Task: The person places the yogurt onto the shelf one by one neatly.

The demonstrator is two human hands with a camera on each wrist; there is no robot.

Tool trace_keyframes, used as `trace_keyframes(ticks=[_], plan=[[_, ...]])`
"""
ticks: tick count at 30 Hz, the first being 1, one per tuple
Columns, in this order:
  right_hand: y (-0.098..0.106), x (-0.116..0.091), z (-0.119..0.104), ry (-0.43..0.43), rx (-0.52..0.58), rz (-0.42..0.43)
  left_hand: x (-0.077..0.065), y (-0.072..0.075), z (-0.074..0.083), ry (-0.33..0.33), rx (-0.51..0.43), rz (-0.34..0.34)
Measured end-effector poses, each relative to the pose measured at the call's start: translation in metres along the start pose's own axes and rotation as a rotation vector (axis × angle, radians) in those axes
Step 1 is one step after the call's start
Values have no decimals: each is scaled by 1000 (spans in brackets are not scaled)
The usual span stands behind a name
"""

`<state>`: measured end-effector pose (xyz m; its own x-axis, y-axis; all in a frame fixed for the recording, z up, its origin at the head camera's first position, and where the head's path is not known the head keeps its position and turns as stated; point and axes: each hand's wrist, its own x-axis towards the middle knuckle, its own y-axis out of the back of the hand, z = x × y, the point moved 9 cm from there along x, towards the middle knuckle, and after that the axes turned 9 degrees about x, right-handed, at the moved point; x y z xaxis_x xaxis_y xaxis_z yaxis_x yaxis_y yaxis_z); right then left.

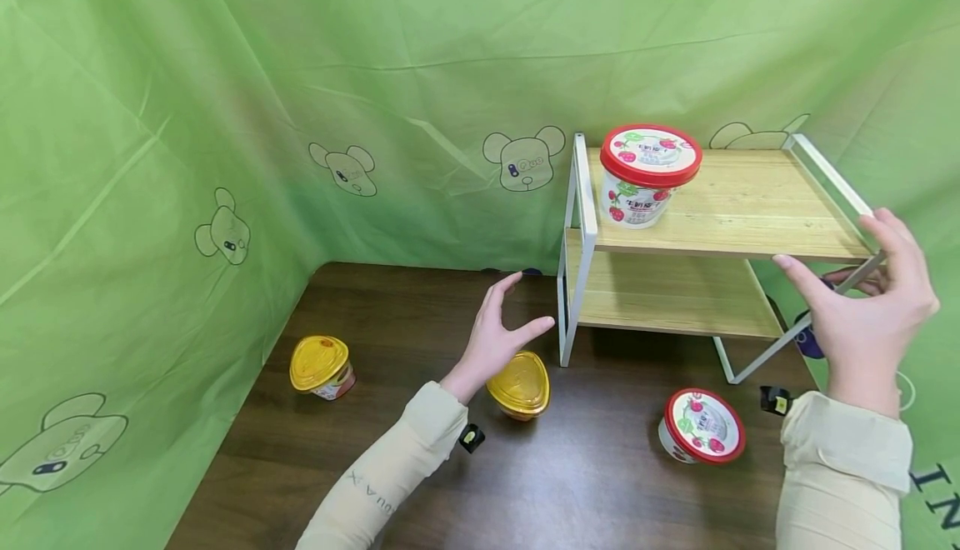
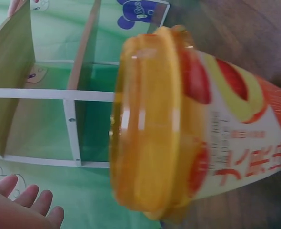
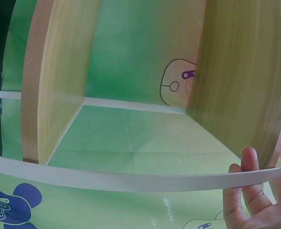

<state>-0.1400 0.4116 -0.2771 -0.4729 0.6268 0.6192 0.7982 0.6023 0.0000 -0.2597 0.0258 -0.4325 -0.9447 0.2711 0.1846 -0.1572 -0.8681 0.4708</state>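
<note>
My left hand (image 1: 495, 337), thumb and fingers spread apart with nothing between them, hovers just left of a two-tier shelf (image 1: 757, 217). Close below it stands a cup with a yellow lid (image 1: 519, 383), which fills much of the left wrist view. Around the shelf's front right corner my right hand (image 1: 873, 300) makes a wide C. Its thumb is in front of the top board's edge, and its other fingers (image 3: 257, 202) lie behind the white side bar (image 3: 131, 180). A red-lidded tub (image 1: 648, 175) sits upright at the left end of the top board.
Another red-lidded tub (image 1: 702, 427) stands on the dark wooden table (image 1: 585, 492), in front of the shelf. Far left is a second yellow-lidded cup (image 1: 322, 364). A green cloth (image 1: 420, 75) with bear-head prints hangs behind and along the sides.
</note>
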Motion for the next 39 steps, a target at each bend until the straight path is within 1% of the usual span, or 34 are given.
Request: trace_keyframes(ticks=[5,14,23,30,33,39], plan=[[0,0,0,2,1,0,-7,-3,-11,27,3,-12],[0,0,0,4,-3,4,-18,-9,-28,39,28,-34],[0,0,-1,-1,8,7,-24,-16,-40,57,45,-89],[0,0,1,-4,-3,1,-30,-26,-54,72,49,-167],[0,0,1,-4,-3,3,-32,-30,-56,56,64,-210],[0,1,1,-2,4,4,-35,-36,-55,5,92,-285]])
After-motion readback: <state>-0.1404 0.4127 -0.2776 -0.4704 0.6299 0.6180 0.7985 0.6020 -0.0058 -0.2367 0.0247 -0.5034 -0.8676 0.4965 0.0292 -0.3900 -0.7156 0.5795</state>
